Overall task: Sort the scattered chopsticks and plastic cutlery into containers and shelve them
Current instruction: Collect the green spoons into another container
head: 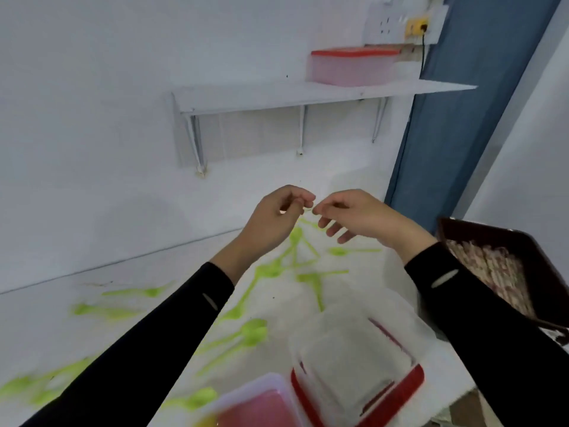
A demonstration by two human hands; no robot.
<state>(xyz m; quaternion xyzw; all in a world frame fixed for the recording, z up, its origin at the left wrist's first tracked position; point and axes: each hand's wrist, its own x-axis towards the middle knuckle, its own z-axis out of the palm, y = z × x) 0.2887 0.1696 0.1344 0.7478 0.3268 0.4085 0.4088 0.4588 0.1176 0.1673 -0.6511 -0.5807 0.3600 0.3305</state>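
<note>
Pink plastic tub (255,408) waits at desk's (40,331) near edge; left hand (274,220), right hand (357,214) pinch a green plastic utensil (308,208), probably tub-bound.

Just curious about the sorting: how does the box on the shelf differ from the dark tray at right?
The shelf box is pale pink with a red lid on; the dark tray is brown and open. The box sits up on the wall shelf; the tray sits low at right, holding chopsticks. Both are rectangular.

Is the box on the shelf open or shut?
Shut: the red lid sits flat across the top of the box on the shelf.
</note>
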